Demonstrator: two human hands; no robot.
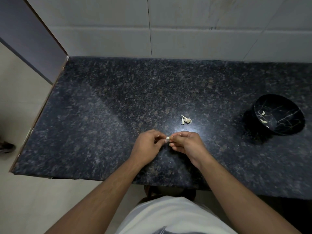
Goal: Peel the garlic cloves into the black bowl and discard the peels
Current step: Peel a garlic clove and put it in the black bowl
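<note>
Nearest: left hand [148,143] and right hand [184,142], fingers curled, pinching one clove [167,140] from both ends for peeling grip. Beyond clove: peels [186,119], piled within reach. Farther right of clove: bowl [279,114], holding peeled cloves.

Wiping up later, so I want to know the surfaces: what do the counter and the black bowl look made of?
Counter: polished dark granite, by its speckled grain and the glare spot. Bowl: glossy black with white marble-like veins, perhaps ceramic or melamine; the picture cannot settle which.
</note>
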